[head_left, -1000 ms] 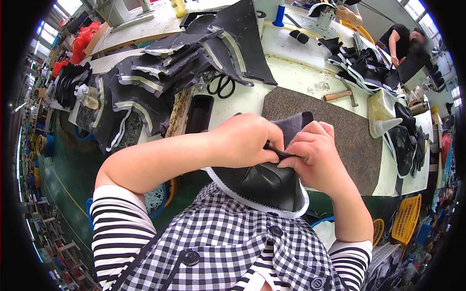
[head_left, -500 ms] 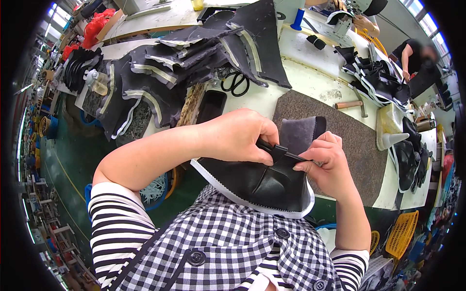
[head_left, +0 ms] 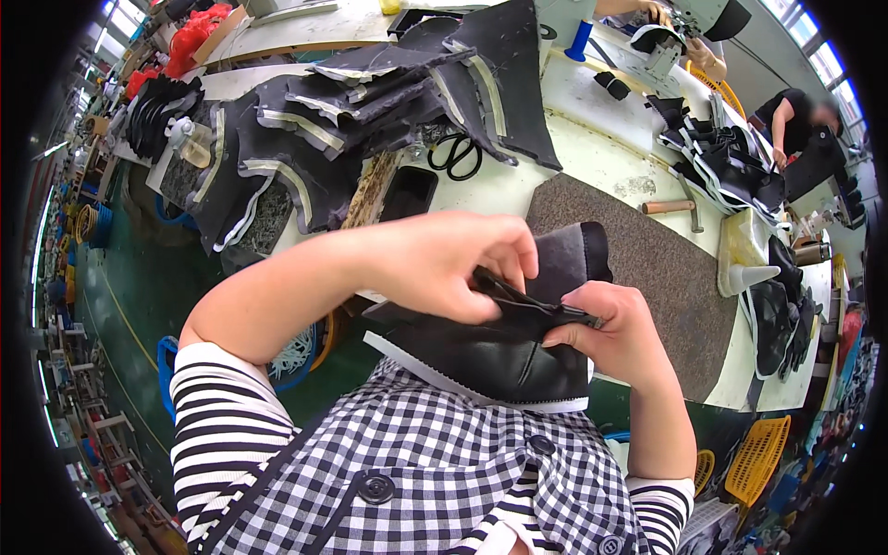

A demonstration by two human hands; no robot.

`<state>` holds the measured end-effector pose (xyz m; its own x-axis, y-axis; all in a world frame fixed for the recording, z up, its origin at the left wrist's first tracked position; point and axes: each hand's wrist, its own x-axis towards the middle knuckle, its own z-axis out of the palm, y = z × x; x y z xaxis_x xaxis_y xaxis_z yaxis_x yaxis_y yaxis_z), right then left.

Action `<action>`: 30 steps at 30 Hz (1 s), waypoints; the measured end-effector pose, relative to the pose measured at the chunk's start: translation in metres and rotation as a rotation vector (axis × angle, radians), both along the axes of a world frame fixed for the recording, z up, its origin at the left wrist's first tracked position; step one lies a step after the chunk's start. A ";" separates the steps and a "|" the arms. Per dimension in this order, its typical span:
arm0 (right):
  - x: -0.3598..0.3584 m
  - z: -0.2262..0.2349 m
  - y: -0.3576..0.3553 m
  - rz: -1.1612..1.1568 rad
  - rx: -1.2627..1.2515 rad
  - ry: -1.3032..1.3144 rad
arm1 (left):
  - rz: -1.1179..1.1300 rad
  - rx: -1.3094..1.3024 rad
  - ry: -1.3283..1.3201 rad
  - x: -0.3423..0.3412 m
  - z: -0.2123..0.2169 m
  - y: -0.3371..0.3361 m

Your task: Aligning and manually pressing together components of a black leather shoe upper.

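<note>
I hold a black leather shoe upper with a white edge strip close to my chest. My left hand pinches its top fold from the left. My right hand grips the same fold from the right, thumb pressed on the seam. A dark grey lining part of the upper sticks up behind my fingers. Both hands touch the piece, and they are nearly touching each other.
A grey felt mat lies on the pale workbench beyond my hands. Stacks of black cut pieces, black scissors, a hammer and a white cone are there. Another person works at the far right.
The view has shifted slightly and the upper sits a little lower and flatter. My hands have pulled a bit apart along the fold, still gripping it.
</note>
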<state>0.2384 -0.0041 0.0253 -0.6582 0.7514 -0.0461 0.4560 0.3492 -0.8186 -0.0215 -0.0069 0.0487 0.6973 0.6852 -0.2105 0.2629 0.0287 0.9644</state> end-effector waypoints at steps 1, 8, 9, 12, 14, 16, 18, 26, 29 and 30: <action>-0.001 -0.001 -0.001 0.001 0.033 0.083 | -0.001 -0.102 -0.099 -0.007 -0.004 -0.001; -0.004 -0.005 0.004 0.059 -0.036 0.128 | -0.052 -0.182 -0.141 -0.014 -0.018 0.012; -0.005 -0.003 0.004 0.060 -0.037 0.125 | -0.015 -0.148 -0.066 -0.009 -0.019 0.011; -0.009 0.003 0.007 0.055 -0.072 0.086 | 0.039 0.017 0.096 0.004 -0.015 0.013; -0.009 0.003 0.010 0.115 -0.063 0.141 | 0.053 0.030 0.040 0.008 -0.021 0.014; -0.012 0.002 0.006 0.176 0.070 0.213 | 0.080 0.027 -0.054 0.014 -0.035 0.014; -0.009 -0.001 0.003 0.176 0.200 0.288 | 0.115 0.080 -0.033 0.012 -0.039 0.015; -0.004 -0.004 -0.002 -0.036 0.154 0.208 | 0.257 0.021 -0.117 0.010 -0.030 0.002; -0.014 0.012 -0.002 -0.052 -0.006 0.241 | 0.297 0.008 -0.144 0.016 -0.029 -0.001; -0.016 0.017 -0.002 -0.036 -0.034 0.201 | 0.276 0.080 -0.129 0.018 -0.027 -0.001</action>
